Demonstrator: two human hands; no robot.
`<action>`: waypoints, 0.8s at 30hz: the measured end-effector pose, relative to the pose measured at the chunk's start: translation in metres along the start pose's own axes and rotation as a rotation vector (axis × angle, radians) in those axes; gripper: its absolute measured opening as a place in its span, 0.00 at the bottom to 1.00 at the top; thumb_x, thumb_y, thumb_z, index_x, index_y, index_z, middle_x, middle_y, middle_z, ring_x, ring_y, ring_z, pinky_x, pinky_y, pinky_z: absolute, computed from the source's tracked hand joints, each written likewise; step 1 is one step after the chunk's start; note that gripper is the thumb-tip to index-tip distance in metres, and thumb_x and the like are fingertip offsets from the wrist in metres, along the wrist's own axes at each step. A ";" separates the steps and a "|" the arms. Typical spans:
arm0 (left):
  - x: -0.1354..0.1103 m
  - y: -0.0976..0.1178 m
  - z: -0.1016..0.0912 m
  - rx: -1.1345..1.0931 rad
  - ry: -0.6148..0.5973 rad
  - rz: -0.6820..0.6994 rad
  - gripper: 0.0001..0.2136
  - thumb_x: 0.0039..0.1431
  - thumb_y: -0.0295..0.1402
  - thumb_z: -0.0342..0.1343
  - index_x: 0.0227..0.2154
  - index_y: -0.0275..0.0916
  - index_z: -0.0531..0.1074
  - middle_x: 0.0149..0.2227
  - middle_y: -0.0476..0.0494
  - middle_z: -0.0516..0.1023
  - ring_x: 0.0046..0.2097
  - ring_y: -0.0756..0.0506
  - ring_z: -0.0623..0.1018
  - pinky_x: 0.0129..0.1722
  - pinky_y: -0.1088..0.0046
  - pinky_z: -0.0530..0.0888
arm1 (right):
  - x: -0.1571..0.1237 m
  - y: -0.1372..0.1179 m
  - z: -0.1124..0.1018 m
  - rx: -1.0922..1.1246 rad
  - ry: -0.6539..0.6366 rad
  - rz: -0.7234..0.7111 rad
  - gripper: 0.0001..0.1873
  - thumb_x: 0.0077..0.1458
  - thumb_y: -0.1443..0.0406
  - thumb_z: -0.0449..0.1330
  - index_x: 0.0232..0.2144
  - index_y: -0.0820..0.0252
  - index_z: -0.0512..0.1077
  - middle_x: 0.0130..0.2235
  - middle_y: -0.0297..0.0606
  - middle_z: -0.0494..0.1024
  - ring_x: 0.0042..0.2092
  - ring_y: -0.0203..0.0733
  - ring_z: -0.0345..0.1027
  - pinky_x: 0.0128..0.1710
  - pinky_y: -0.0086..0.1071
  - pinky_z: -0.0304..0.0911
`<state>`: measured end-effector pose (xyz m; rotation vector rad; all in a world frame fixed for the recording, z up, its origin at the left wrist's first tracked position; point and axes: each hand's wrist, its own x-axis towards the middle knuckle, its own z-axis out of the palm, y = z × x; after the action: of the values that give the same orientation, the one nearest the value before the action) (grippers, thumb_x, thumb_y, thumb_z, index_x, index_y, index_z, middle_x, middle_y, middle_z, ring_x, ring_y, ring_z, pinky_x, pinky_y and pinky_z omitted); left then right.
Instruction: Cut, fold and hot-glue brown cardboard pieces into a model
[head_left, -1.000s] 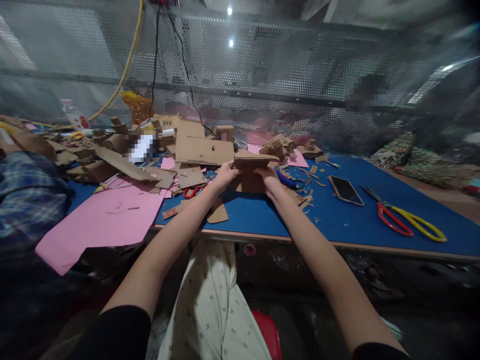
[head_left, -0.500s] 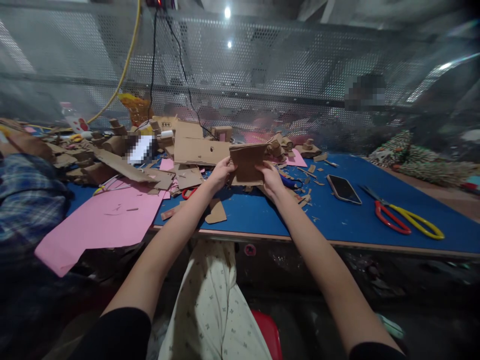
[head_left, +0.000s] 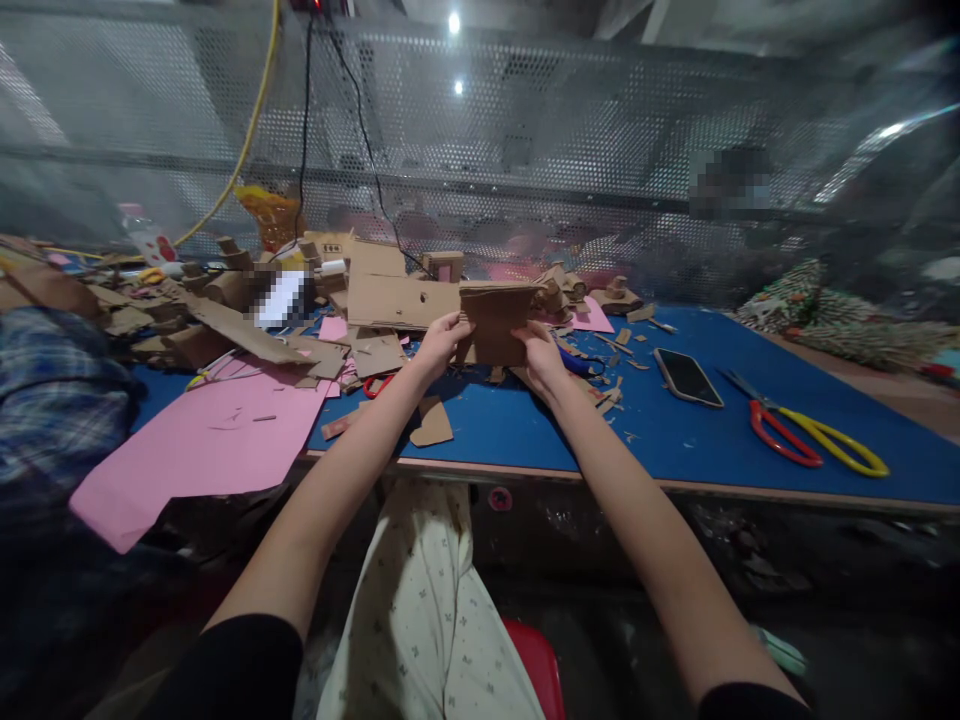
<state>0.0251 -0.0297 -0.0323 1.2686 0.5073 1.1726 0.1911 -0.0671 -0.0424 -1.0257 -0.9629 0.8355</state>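
Observation:
Between my two hands is a squarish brown cardboard piece (head_left: 495, 328), held just above the blue table and looking layered along its top edge. My left hand (head_left: 447, 340) is closed on its left side, thumb on the near face. The right side is gripped by my right hand (head_left: 538, 352), also with the thumb in front. Behind it lies a larger flat cardboard sheet (head_left: 397, 300) with a small hole. A small cardboard scrap (head_left: 432, 422) rests below my left hand, and a blue-handled tool (head_left: 581, 364) lies beside my right hand, partly hidden.
Red-and-yellow-handled scissors (head_left: 787, 430) and a phone (head_left: 687, 376) lie at the right. Pink paper (head_left: 217, 430) overhangs the front edge at left. Cardboard pieces (head_left: 225, 290) crowd the back left, near a co-worker's plaid sleeve (head_left: 60, 390). A perforated metal screen (head_left: 525, 130) stands behind.
The cardboard piece has tipped slightly, its top edge showing more and its face looking shorter and darker. Both hands keep their hold in nearly the same place.

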 end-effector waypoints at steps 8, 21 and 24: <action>-0.001 0.003 0.001 0.075 -0.012 -0.007 0.13 0.45 0.30 0.61 0.37 0.36 0.76 0.36 0.45 0.81 0.31 0.51 0.74 0.28 0.78 0.66 | 0.001 0.000 -0.002 0.041 0.014 -0.022 0.10 0.40 0.60 0.61 0.28 0.56 0.70 0.33 0.33 0.78 0.40 0.43 0.72 0.44 0.39 0.67; 0.004 -0.008 -0.003 0.085 0.028 0.105 0.13 0.40 0.32 0.65 0.32 0.35 0.78 0.24 0.52 0.76 0.21 0.56 0.65 0.20 0.80 0.57 | 0.002 0.005 -0.004 0.035 -0.052 -0.156 0.11 0.40 0.56 0.63 0.25 0.55 0.70 0.32 0.35 0.79 0.46 0.47 0.72 0.50 0.42 0.66; 0.004 -0.008 -0.002 0.061 0.019 0.089 0.13 0.39 0.35 0.67 0.30 0.34 0.78 0.25 0.49 0.78 0.23 0.54 0.70 0.22 0.80 0.61 | 0.004 0.008 -0.004 0.031 -0.060 -0.241 0.18 0.42 0.49 0.62 0.30 0.55 0.73 0.36 0.36 0.80 0.50 0.49 0.70 0.54 0.43 0.63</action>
<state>0.0280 -0.0246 -0.0393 1.3451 0.5079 1.2528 0.1953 -0.0619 -0.0501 -0.8425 -1.0970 0.6812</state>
